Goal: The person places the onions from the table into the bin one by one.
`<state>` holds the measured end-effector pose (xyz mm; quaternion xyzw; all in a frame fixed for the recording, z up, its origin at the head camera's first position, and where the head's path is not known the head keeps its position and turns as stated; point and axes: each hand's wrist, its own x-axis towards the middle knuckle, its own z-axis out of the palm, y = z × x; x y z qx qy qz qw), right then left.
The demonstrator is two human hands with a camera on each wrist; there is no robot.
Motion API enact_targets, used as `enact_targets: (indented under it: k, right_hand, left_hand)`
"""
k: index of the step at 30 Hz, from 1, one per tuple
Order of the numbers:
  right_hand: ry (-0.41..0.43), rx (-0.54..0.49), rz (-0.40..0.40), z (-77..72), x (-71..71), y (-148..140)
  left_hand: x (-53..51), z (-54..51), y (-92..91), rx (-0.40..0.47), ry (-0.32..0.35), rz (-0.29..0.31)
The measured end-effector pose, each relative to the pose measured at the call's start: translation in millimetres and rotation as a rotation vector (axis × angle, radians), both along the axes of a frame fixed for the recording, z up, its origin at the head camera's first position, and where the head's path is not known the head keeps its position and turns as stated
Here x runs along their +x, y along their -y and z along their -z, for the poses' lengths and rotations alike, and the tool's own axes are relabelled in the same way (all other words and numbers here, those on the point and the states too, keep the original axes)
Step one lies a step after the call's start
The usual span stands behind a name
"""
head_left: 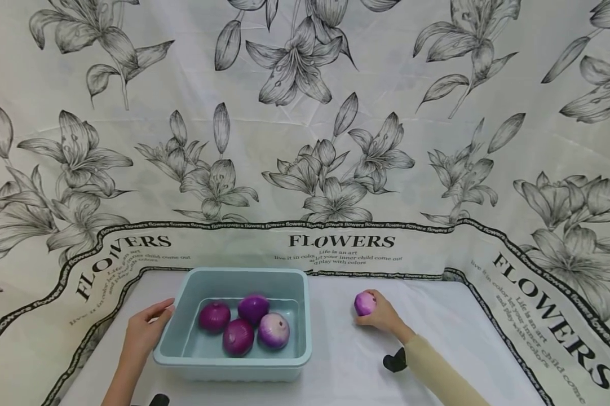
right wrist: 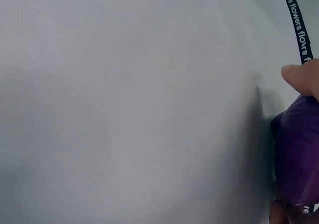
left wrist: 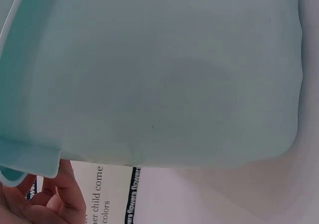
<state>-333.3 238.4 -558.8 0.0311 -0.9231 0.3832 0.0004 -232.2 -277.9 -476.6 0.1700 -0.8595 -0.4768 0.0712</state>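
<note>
A light blue plastic basin (head_left: 234, 369) stands on the white cloth, with several purple onions (head_left: 238, 337) inside. My left hand (head_left: 145, 332) is at its left rim; the left wrist view shows bent fingers (left wrist: 67, 194) at the rim's tab, beneath the basin wall (left wrist: 164, 84). To the right of the basin, my right hand (head_left: 383, 316) holds a purple and white onion (head_left: 364, 303) between thumb and fingers. Only part of that onion (right wrist: 299, 154) enters the right wrist view, with the thumb (right wrist: 299, 78) above it.
White cloth (head_left: 335, 361) covers the table. Behind it and at both sides hangs a curtain (head_left: 325, 197) printed with flowers and lettering. A black strap piece (head_left: 395, 361) shows by the right wrist, another (head_left: 159, 400) by the left.
</note>
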Motion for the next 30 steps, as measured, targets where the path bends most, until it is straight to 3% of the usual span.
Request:
enact_targets:
  k: [6,17,24,30]
  right_hand:
    - [-0.018,-0.040,0.030,2.6,8.2,2.6]
    - [-0.027,0.016,0.153,-0.3,21.3,12.6]
    - [-0.030,0.008,0.162,0.1,21.4,14.9]
    - [-0.096,-0.003,0.174,12.7,20.0,13.9]
  left_hand:
    - [0.6,0.4,0.3,-0.017,0.009,0.002]
    - [5.6,4.0,-0.2,0.034,0.043,-0.033]
    - [3.5,1.8,-1.9,0.048,0.034,-0.084]
    - [-1.7,0.9,-0.8,0.083,0.059,-0.065]
